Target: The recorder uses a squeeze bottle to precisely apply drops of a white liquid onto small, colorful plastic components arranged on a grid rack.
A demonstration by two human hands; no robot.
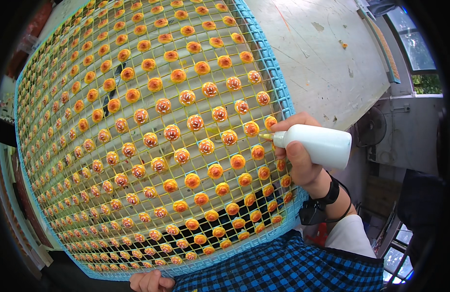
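Squeezed too hard, the bottle [321,145] held in the right hand [305,169] (left hand [151,281] curled at the rack [270,58], grip unclear) could flood a rosette [251,128].

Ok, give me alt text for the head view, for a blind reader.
A person's right hand holds a white bottle, its nozzle over a blue-rimmed mesh rack of small orange rosettes, some with white marks; the left hand is at the rack's near rim.

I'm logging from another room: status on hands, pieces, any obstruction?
Right hand gripping white squeeze bottle, nozzle over blue-edged mesh rack. Left hand at rack's near edge. Rosettes: some white-marked, others plain. No obstruction seen at the nozzle.
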